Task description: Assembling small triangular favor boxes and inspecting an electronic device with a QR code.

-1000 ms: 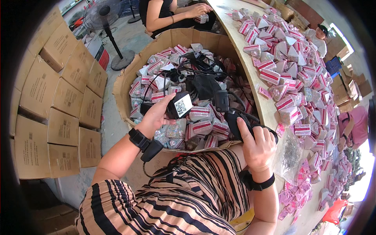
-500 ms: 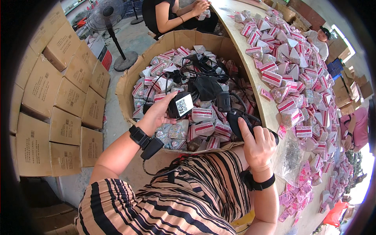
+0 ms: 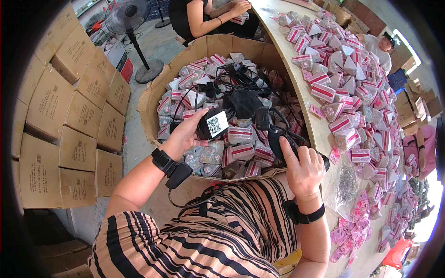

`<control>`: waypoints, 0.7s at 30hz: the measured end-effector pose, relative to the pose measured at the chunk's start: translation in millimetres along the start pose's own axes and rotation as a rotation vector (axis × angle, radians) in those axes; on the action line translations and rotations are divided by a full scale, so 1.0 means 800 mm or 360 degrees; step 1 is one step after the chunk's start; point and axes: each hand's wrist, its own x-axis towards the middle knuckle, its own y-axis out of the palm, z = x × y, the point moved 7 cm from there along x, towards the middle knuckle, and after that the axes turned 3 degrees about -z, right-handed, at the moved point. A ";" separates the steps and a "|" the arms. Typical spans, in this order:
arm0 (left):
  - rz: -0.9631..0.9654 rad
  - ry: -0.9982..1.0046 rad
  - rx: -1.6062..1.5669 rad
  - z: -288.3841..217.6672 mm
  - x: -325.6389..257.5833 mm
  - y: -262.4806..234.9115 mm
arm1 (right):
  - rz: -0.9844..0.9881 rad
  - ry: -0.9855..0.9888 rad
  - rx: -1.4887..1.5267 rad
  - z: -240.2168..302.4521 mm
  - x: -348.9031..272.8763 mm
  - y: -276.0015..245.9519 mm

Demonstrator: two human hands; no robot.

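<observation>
My left hand [image 3: 187,133] grips a flat black device [image 3: 202,126] with a white label [image 3: 216,124] bearing a square code. To the right, my right hand [image 3: 303,170] is closed around a black rounded device [image 3: 274,143], its index finger lying along the top; the curled fingers' undersides are hidden. Between the hands, a small black box [image 3: 262,119] and tangled black cables [image 3: 232,76] rest over a heap of clear-wrapped packs with pink-red bands [image 3: 241,151]. This heap fills a large cardboard bin [image 3: 150,99] in front of me. Each wrist wears a black strap.
A table [image 3: 303,92] on the right carries a big pile of similar packs [image 3: 340,85] and loose pink cards [image 3: 350,236]. Stacked cartons [image 3: 51,109] line the left. A standing fan [image 3: 132,37] is beyond the bin. Other people sit beyond the bin and across the table.
My right hand and the rounded device have shifted slightly left. My left hand stays nearly still with the labelled device. At the far right, a person in pink has moved an arm.
</observation>
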 end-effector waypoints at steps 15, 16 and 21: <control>0.0005 0.0007 -0.0037 -0.002 -0.004 -0.002 | 0.0018 0.0016 -0.0001 0.002 0.005 0.006; 0.0019 0.0000 -0.0059 -0.003 -0.004 -0.001 | 0.0015 0.0017 0.0005 0.002 0.005 0.007; 0.0004 0.0009 -0.0072 -0.001 -0.001 -0.005 | 0.0016 0.0016 0.0006 0.003 0.005 0.009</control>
